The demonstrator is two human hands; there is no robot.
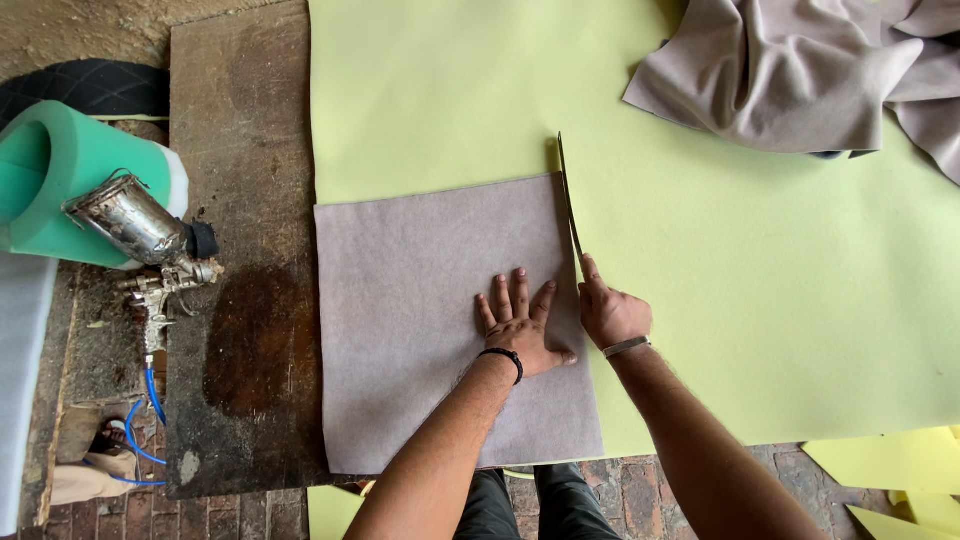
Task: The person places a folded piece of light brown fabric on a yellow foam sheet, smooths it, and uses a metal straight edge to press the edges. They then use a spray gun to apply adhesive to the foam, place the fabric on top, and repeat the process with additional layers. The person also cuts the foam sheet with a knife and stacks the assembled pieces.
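Grey fabric piece [420, 310] lies under flat, spread left hand [520, 330]; right hand [610, 312] grips blade [568, 195].

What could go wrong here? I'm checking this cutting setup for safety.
The left hand presses the grey fabric flat right beside the blade held by the right hand, so a slip might catch its fingers. If the fabric shifts on the yellow foam, the cut could wander.

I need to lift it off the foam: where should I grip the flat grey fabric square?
Probably the bare left edge of the grey fabric square, coming from the wooden board side. The left hand pins its right part flat, and the right hand runs a thin blade along the right edge.
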